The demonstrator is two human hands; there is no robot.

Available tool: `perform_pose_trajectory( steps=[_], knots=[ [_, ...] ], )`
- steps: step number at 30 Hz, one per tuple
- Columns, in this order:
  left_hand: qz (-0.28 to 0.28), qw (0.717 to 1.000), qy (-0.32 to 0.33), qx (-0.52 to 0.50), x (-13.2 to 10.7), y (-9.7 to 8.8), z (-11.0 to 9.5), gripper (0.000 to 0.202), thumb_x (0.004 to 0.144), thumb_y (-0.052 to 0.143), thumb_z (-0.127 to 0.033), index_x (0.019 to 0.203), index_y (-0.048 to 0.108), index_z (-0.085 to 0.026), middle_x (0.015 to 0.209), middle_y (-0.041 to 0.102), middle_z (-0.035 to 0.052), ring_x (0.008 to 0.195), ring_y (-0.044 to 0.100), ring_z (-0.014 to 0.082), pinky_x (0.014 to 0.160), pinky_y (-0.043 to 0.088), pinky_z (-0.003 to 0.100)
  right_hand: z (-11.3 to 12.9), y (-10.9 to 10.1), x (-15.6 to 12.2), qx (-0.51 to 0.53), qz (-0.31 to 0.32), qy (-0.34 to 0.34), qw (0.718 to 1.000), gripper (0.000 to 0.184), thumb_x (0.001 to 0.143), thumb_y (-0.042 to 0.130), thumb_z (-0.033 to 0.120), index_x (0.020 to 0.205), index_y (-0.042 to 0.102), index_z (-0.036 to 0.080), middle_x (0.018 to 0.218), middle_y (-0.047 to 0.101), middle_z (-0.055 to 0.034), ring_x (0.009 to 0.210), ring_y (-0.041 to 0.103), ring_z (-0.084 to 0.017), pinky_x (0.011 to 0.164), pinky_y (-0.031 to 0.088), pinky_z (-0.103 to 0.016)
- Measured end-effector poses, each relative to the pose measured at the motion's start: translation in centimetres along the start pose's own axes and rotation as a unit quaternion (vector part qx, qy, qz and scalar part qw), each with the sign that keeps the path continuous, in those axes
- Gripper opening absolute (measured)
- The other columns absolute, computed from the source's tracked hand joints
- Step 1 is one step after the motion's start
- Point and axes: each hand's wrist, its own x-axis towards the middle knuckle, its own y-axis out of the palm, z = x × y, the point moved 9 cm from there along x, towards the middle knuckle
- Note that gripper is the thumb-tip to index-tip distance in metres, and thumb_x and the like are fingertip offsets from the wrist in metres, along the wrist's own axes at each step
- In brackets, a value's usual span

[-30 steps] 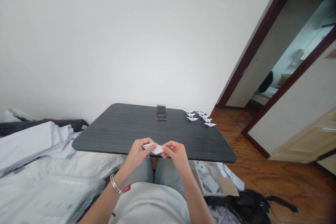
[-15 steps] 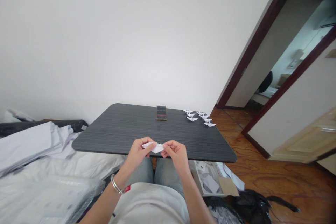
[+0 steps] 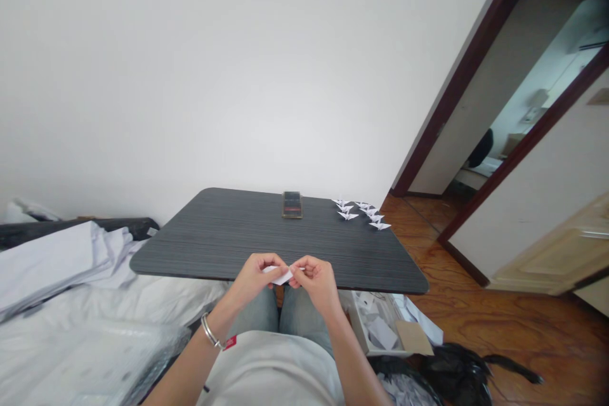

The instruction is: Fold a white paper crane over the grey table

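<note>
My left hand (image 3: pixel 254 277) and my right hand (image 3: pixel 316 278) meet over the near edge of a dark grey table (image 3: pixel 214 241). Both pinch a small folded piece of white paper (image 3: pixel 281 276) between thumb and fingertips. The fingers of both hands are curled tight round the paper, which mostly hides it. A silver bracelet (image 3: pixel 209 332) circles my left wrist. My knees in jeans show under the hands.
Several white paper cranes (image 3: pixel 364 212) stand at the table's far right corner. A small dark box (image 3: pixel 292 204) sits at the far middle. White bedding (image 3: pixel 61 273) lies left. An open cardboard box with paper (image 3: pixel 385 330) and a black bag (image 3: pixel 457 371) are on the wooden floor right. A doorway (image 3: pixel 514 120) opens at right.
My hands have drawn closer together, and the paper between them now looks shorter and more covered by my fingers.
</note>
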Motion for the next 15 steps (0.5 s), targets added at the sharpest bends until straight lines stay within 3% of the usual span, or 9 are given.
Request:
perform_pose_trajectory(
  steps=[15],
  knots=[
    [-0.01,1.0,0.01,-0.009,0.15,-0.04,0.2,0.022,0.065,0.061,-0.032,0.061,0.061,-0.01,0.053,0.056,0.0001,0.046,0.044,0.008,0.042,0.033,0.017,-0.38,-0.6,0.09,-0.011,0.002,-0.003,1.0,0.018,0.067,0.064,0.031,0.065,0.063,0.013,0.05,0.064,-0.0019,0.044,0.06,-0.013,0.047,0.05,-0.023]
  ],
)
